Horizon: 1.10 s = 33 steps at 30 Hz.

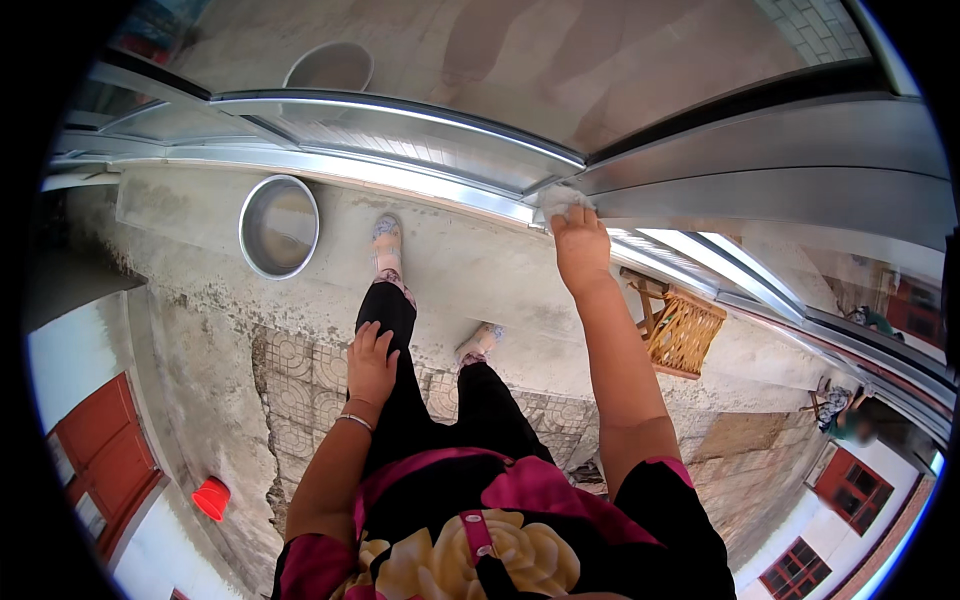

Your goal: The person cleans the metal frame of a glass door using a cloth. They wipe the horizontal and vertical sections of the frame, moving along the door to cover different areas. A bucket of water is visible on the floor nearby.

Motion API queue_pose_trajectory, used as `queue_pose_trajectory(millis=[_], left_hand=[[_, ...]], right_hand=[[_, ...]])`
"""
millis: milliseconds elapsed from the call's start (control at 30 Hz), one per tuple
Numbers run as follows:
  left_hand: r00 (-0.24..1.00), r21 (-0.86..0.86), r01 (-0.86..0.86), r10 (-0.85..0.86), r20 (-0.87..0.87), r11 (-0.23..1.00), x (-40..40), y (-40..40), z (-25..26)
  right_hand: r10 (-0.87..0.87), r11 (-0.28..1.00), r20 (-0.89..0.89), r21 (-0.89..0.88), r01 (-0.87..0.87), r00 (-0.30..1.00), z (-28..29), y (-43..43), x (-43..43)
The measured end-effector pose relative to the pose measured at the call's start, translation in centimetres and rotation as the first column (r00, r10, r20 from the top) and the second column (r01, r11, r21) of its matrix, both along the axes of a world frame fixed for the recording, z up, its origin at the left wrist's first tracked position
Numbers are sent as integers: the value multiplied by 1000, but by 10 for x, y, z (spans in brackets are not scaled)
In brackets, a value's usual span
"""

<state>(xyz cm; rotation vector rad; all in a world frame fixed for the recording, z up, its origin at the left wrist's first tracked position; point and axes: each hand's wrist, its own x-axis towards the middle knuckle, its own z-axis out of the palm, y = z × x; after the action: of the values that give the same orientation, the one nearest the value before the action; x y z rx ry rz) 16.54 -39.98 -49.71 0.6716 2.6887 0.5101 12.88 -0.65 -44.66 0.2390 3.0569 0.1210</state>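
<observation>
My right hand (583, 246) is closed on a whitish cloth (559, 201), which it presses against the lower part of a metal window frame (660, 169) where the bars meet. My left hand (372, 364) rests on my left thigh, its fingers somewhat apart and nothing held. Glass panes (525, 45) rise above the frame, showing reflections. To the left on the concrete ledge stands a round metal basin (279, 227) with cloudy water in it; it is mirrored in the glass.
A wooden stool with a woven seat (684, 334) stands on the right against the frame's base. A red bucket (211, 498) is at lower left, near a red door (105, 442). A person (844, 412) sits far right. The ledge (450, 262) drops to patterned paving (307, 397).
</observation>
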Motion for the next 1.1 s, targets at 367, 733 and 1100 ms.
queue_pose_trajectory(millis=[367,733,1100], left_hand=[[996,16,-57,58,-64,998,2,-2,1],[997,28,-80,80,-9,996,5,-1,2],[994,31,-106,106,10,994,2,-12,5]], right_hand=[[162,965,-779,-3,-262,606,222,-27,-14],[236,938,-734,342,46,637,207,2,-36],[29,990,-433,-113,-87,901,60,-12,-32]])
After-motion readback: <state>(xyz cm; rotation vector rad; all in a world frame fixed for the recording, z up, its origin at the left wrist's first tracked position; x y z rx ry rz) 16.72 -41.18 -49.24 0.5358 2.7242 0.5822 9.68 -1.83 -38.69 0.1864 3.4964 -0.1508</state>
